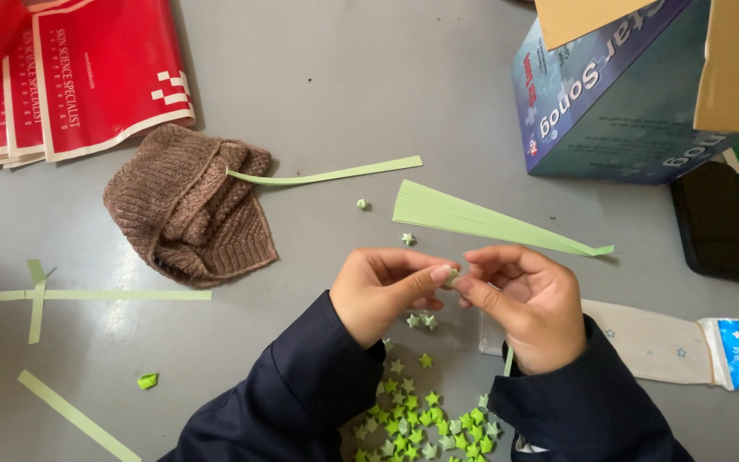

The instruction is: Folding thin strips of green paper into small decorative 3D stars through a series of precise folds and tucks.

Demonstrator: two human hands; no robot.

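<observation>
At frame centre your left hand (384, 291) and right hand (528, 304) pinch a small green paper star (452, 276) between fingertips, shaping it above the star pile (425, 419).

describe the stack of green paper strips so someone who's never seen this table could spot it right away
Start at the blue box at the top right of the grey table. Just below and left of it, above the two hands, lies the stack of strips, fanned wide at its left end and pinched to a point at the right. The other green strips on the table lie singly; this is the only bundle.
</observation>
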